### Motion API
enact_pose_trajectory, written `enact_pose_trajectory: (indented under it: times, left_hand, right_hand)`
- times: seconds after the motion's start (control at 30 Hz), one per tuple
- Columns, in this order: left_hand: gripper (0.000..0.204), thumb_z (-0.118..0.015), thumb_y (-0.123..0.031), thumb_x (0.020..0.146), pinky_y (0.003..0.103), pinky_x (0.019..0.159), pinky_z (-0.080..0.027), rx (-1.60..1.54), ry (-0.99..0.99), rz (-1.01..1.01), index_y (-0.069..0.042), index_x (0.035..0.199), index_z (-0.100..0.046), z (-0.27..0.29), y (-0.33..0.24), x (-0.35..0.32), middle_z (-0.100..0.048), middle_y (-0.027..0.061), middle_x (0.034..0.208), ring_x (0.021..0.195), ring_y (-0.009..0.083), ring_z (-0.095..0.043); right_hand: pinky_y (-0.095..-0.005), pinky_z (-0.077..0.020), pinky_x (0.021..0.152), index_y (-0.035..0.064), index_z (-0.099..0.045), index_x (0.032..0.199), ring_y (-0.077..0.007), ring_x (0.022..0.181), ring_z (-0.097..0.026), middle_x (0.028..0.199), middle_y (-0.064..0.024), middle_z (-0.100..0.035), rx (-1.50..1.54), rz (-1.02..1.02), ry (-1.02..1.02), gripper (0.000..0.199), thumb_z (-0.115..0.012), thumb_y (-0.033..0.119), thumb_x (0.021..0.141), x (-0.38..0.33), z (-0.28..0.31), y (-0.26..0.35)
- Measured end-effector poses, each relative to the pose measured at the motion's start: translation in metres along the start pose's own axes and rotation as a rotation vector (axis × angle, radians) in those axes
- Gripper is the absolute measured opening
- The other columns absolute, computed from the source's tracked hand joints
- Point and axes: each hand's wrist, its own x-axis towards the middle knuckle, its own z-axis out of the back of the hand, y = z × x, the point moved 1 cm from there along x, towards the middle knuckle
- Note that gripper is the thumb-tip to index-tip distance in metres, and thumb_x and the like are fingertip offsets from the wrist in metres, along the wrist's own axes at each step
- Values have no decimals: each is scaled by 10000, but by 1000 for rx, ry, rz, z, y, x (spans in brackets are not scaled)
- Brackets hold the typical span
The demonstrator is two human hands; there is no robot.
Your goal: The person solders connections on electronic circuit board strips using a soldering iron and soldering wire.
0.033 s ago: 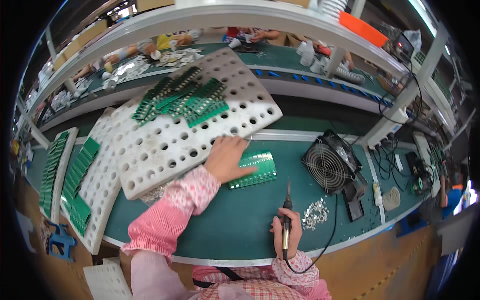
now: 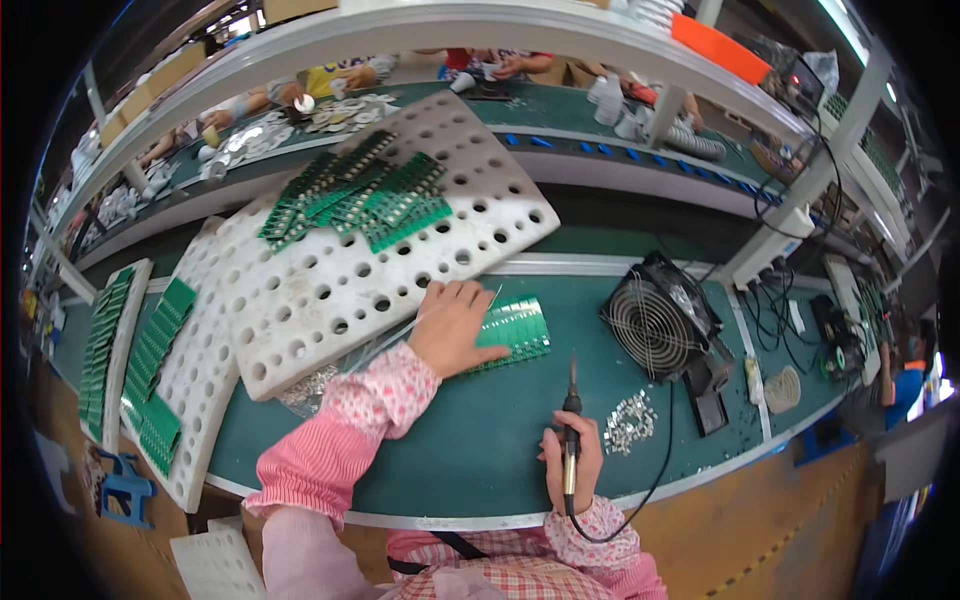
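My left hand (image 2: 455,328) rests palm down at the left end of a green circuit board (image 2: 520,330), covering part of it. Its fingers stretch away from me and the thumb points right. A thin pale wire (image 2: 497,292) shows by the fingertips; whether the fingers touch it is hidden. In my right hand (image 2: 580,460) is a soldering iron (image 2: 571,440), held upright with its tip pointing away from me, short of the board. Right of the iron lies a heap of small shiny metal parts (image 2: 631,422).
A white foam board with holes (image 2: 400,265) carries piled green circuit boards (image 2: 360,195). More foam boards (image 2: 215,330) with circuit boards lean at the left. A black fan (image 2: 655,325) stands to the right, with a cord (image 2: 668,460) below it. A shelf rail (image 2: 500,25) crosses overhead; people work beyond.
My left hand has come slightly nearer to me over the circuit board's left end. The right hand and soldering iron stay essentially in place.
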Motion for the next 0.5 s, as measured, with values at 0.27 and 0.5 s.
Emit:
enact_pose_trajectory:
  times: [0.27,0.5]
  left_hand:
    - [748,-842,-364,627,421,987,-332,-16,18,61,-17,1219,-547,-3,-21,-27,-547,116,1200,1141,275,-501]
    - [755,-830,-373,639,451,1030,-305,-370,478,-238,-145,1301,-550,36,-32,-53,-554,78,1260,1190,275,-491]
  right_hand:
    - [-270,-470,620,56,-620,1100,-163,712,-580,932,-99,-560,-13,19,-15,280,-667,-6,831,-1,2,7]
    - [-336,-499,671,56,-593,1138,-224,768,-582,919,-117,-538,-174,184,-101,375,-691,-31,787,-5,28,20]
